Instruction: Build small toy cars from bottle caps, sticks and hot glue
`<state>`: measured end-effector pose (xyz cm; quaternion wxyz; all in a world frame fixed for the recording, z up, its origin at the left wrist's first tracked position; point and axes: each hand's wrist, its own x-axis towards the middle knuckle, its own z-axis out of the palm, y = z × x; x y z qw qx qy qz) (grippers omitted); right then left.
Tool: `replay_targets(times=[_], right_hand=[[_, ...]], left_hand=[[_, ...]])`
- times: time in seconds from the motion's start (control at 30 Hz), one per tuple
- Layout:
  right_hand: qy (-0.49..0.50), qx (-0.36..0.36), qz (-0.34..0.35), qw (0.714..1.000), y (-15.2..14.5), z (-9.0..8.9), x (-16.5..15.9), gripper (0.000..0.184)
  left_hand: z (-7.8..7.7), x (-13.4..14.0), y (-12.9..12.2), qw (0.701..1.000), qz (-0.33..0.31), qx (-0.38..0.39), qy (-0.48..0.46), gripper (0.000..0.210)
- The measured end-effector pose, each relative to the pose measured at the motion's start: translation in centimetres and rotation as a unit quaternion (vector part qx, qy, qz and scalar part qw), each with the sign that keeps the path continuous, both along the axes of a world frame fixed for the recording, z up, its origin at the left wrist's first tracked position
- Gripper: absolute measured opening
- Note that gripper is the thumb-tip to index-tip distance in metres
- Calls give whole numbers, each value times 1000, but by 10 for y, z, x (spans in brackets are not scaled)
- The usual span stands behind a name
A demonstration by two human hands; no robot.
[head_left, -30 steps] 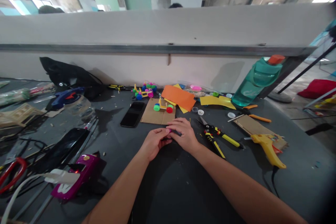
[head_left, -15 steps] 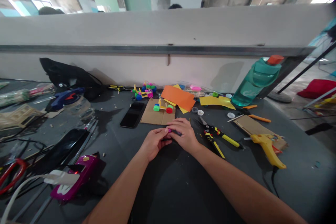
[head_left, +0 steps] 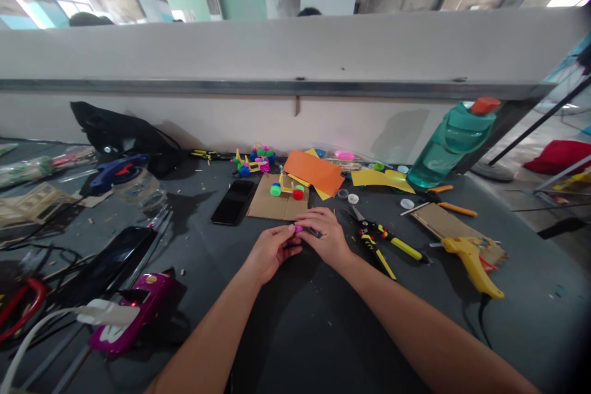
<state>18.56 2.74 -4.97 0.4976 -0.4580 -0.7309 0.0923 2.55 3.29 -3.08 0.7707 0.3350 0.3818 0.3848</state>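
Pink piece [head_left: 298, 229] is off the desk [head_left: 295, 332], just in front of the cardboard [head_left: 268, 209]; left hand [head_left: 268, 252] and right hand [head_left: 327, 237] both pinch it. Wheeled model [head_left: 286, 189] on the cardboard looks put together. Pink piece sits apart from it, so I'd call that part not yet done. Containers: teal bottle [head_left: 450, 146], orange cap on, back right; clear plastic container [head_left: 144, 192], left. Can't tell from here what either holds.
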Motion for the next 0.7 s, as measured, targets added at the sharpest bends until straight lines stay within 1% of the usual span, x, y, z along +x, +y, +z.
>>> replay_targets(times=[0.3, 0.47, 0.53, 0.63, 0.7], right_hand=[[-5, -8, 5, 1000, -2, 3, -1, 16], [11, -8, -10, 1000, -2, 4, 0, 13], [20, -9, -20, 1000, -1, 4, 1, 13], [29, -13, -39, 999, -1, 3, 2, 13], [32, -20, -50, 998, -1, 3, 2, 14]], left_hand=[[-1, 1, 0, 1000, 7, 6, 10, 17], [1, 2, -2, 999, 45, 3, 10, 22], [2, 2, -4, 997, 68, 20, 24, 27], [1, 3, -8, 990, 106, 69, 59, 35], [0, 5, -11, 985, 119, 104, 76, 38]])
